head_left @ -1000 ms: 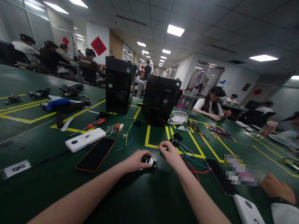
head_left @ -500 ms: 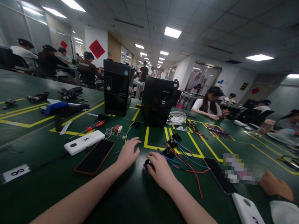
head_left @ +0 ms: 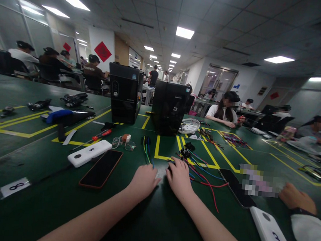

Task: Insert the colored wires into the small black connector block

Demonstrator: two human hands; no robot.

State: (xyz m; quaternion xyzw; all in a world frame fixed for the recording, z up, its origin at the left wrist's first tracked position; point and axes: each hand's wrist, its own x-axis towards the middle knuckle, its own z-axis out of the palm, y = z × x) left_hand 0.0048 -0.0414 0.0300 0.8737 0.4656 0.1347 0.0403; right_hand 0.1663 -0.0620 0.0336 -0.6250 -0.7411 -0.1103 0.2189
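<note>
My left hand [head_left: 144,181] is closed, with its fingertips on the near ends of a bunch of yellow, green and blue wires [head_left: 147,152]. Those wires run away from me to a dark far end. To its right, my right hand [head_left: 180,178] is palm down with the fingers bent and apart, at the near edge of a pile of black connectors [head_left: 187,150]. Red and blue wires [head_left: 208,184] trail from that pile to the right. The right fingers hide whatever lies directly under them.
Two black computer cases [head_left: 124,94] stand ahead. On the left lie a phone [head_left: 101,168], a white power bank [head_left: 89,154], glasses [head_left: 129,145] and a red-handled screwdriver [head_left: 101,135]. At right are another phone [head_left: 237,188], a second white power bank [head_left: 274,237] and a co-worker's hand [head_left: 297,198].
My left hand has moved toward me and closed on the wire ends, which have shifted right. My right hand has moved right, to the connector pile; the black connector under it no longer shows.
</note>
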